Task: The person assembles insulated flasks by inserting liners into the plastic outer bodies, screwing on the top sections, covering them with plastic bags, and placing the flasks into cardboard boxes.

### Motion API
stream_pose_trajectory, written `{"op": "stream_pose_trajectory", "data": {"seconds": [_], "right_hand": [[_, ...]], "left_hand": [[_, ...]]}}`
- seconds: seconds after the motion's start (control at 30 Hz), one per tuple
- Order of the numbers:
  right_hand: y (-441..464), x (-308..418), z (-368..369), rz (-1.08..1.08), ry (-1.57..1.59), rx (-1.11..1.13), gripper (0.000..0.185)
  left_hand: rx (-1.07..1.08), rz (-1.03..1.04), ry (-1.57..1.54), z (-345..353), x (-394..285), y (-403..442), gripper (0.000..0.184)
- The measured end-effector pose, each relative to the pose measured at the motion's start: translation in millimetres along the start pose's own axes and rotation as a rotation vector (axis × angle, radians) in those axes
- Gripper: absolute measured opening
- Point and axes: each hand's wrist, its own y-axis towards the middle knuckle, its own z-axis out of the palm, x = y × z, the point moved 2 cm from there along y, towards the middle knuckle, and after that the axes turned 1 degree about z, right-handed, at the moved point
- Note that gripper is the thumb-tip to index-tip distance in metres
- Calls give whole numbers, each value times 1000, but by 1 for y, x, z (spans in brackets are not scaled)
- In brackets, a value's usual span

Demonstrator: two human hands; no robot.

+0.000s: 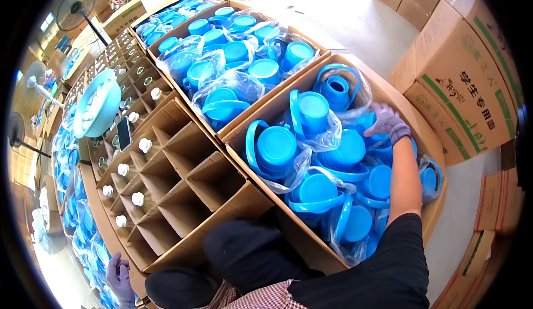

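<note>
My right hand (387, 122), in a purple glove, reaches into the right-hand carton (266, 201). Its fingers are apart beside a blue plastic jug (365, 122) wrapped in clear film; whether they touch it I cannot tell. Around it stand several more blue handled jugs, such as one jug (276, 145) with its round base up and another (335, 91) with its open neck up. At the lower left, my left hand (118, 275), also gloved in purple, is near the corner of the divided carton (222, 228). Its fingers are loosely bent and apart, with nothing visible in them.
Cardboard dividers (186, 178) form cells; several hold white-capped bottles (137, 199). A phone (124, 134) and a turquoise basin (114, 95) rest farther back. Another carton of blue jugs (234, 52) adjoins. Stacked boxes (452, 76) stand right, fans (76, 8) left.
</note>
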Motion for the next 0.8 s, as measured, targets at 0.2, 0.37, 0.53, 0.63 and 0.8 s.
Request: {"op": "stream_pose_trajectory", "data": {"seconds": [0.2, 0.37, 0.53, 0.63, 0.8], "right_hand": [[123, 48, 16, 314, 435, -273, 66], [155, 94, 2, 100, 468, -152, 38], [62, 88, -157, -269, 691, -542, 25], [-49, 92, -295, -546, 736, -653, 17], [-223, 110, -458, -994, 714, -748, 11]], "left_hand": [[-8, 18, 138, -11, -31, -8, 52], [-81, -12, 120, -28, -26, -31, 49], [-212, 43, 112, -37, -27, -58, 53], [-236, 79, -48, -33, -33, -51, 36], [-48, 379, -303, 22, -152, -40, 35]]}}
